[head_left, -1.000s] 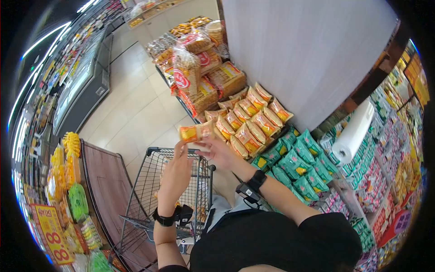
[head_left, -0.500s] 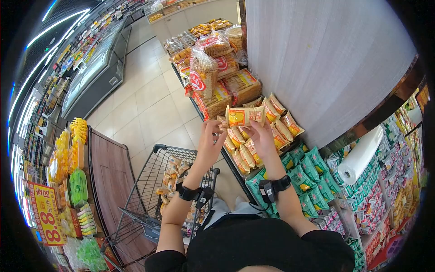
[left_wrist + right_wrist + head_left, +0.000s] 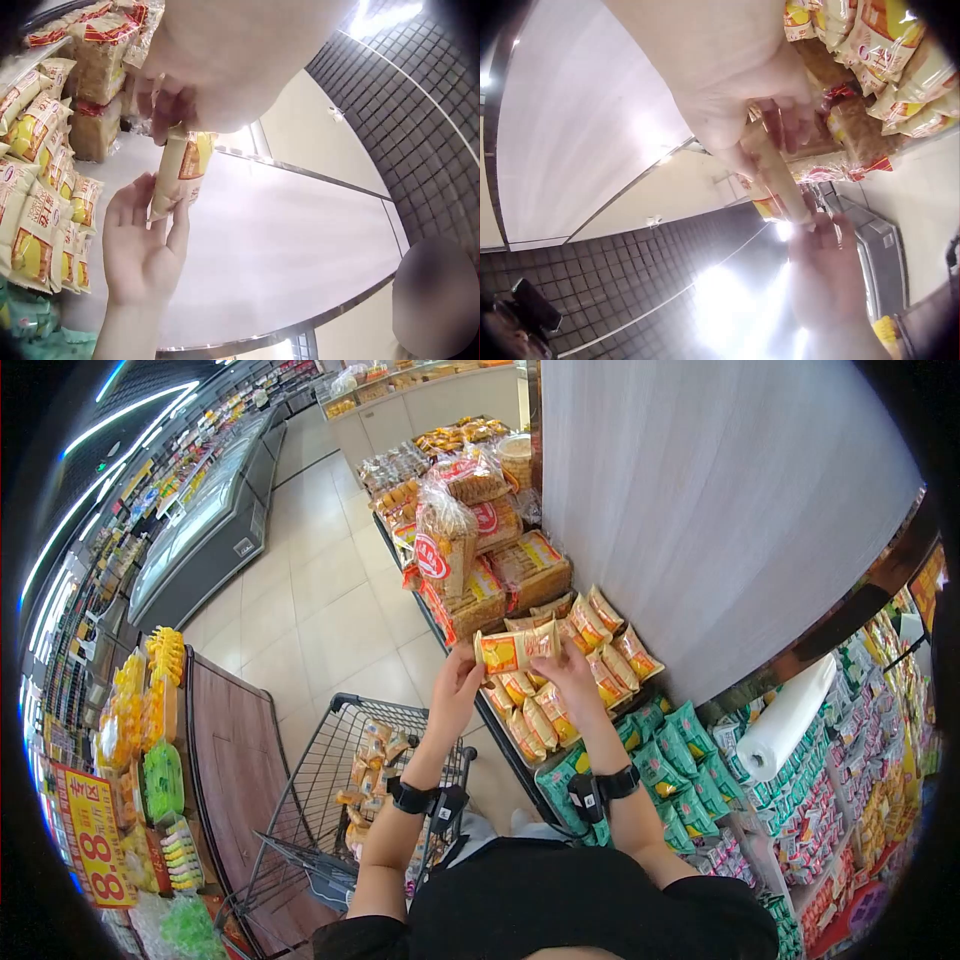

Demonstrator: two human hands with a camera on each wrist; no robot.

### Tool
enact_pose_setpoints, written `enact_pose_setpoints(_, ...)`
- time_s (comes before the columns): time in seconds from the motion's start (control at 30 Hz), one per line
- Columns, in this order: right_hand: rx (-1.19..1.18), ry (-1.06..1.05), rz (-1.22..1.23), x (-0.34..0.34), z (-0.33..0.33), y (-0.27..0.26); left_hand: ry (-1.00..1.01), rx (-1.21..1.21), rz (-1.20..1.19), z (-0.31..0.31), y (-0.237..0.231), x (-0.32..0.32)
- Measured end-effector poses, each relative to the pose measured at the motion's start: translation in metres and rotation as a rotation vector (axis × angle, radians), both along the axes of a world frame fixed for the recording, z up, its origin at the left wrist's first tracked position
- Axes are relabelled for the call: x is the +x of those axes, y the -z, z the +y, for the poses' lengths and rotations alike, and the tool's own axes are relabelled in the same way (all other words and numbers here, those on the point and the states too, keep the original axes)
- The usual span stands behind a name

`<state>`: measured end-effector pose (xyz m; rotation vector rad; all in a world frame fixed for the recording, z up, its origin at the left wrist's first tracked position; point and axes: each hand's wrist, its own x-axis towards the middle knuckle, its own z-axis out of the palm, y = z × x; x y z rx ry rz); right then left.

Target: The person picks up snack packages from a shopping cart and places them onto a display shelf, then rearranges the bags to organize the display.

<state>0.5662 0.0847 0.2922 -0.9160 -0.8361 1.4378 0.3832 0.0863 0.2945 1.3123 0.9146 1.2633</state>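
Both hands hold a packaged snack cake (image 3: 515, 648), a cream wrapper with an orange and yellow print, up over the display. My right hand (image 3: 573, 678) grips its right end, thumb and fingers around the wrapper. At the other end, the fingers of my left hand (image 3: 455, 698) pinch the wrapper's tip. In the left wrist view the packaged snack cake (image 3: 182, 166) spans the gap between the two hands. The right wrist view shows its plain pale side. Several matching packets (image 3: 550, 710) lie in rows just below the hands.
A wire shopping cart (image 3: 335, 780) with several small packets stands at lower left. Behind the cake packets are bagged loaves (image 3: 530, 565); green packets (image 3: 665, 760) lie nearer. A grey pillar (image 3: 700, 510) rises at right, beside a white plastic roll (image 3: 790, 720). A wooden stand (image 3: 235, 760) is at left.
The packet went from the left, near the cart, to over the cake display, then slightly lower. The left hand's fingers, apart from it half a second ago, now hold its left end.
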Motion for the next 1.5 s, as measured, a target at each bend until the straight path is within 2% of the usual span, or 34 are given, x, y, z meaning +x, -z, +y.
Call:
enact_pose_setpoints(0.1,0.041,-0.052,-0.067,0.001,0.001,0.001,-0.023,-0.031,-0.03,0.0,0.0,-0.002)
enact_pose_setpoints(0.33,0.103,0.013,-0.17,-0.004,0.007,0.006,-0.084,-0.062,0.007,-0.005,0.003,-0.01)
enact_pose_setpoints(0.8,0.137,-0.02,-0.138,-0.006,0.0,-0.012,-0.056,0.051,-0.032,-0.004,-0.005,-0.01)
enact_pose_setpoints(0.97,0.181,-0.054,-0.165,0.0,0.002,-0.003,-0.021,-0.048,-0.143,-0.007,-0.011,-0.007)
enact_pose_setpoints(1.1,0.094,0.047,-0.059,0.0,0.006,-0.002,0.021,-0.123,-0.006,-0.003,-0.004,-0.007)
enact_pose_setpoints(1.17,0.048,0.147,0.009,-0.002,0.01,0.001,0.046,-0.214,-0.034,0.0,0.012,0.003)
enact_pose_setpoints(1.27,0.089,0.149,-0.006,0.0,0.018,0.0,0.081,-0.301,-0.123,0.004,0.025,0.027)
enact_pose_setpoints(1.37,0.179,0.192,-0.087,-0.001,0.026,-0.01,0.127,-0.383,-0.152,0.012,0.027,0.05)
enact_pose_setpoints(1.43,0.206,0.285,-0.274,0.01,0.04,-0.008,0.155,-0.445,-0.149,0.019,0.02,0.064)
enact_pose_setpoints(1.47,0.219,0.331,-0.367,0.017,0.047,-0.005,0.189,-0.443,-0.135,0.027,0.029,0.067)
enact_pose_setpoints(1.5,0.228,0.375,-0.434,0.024,0.052,-0.002,0.13,-0.324,-0.051,0.032,0.036,0.074)
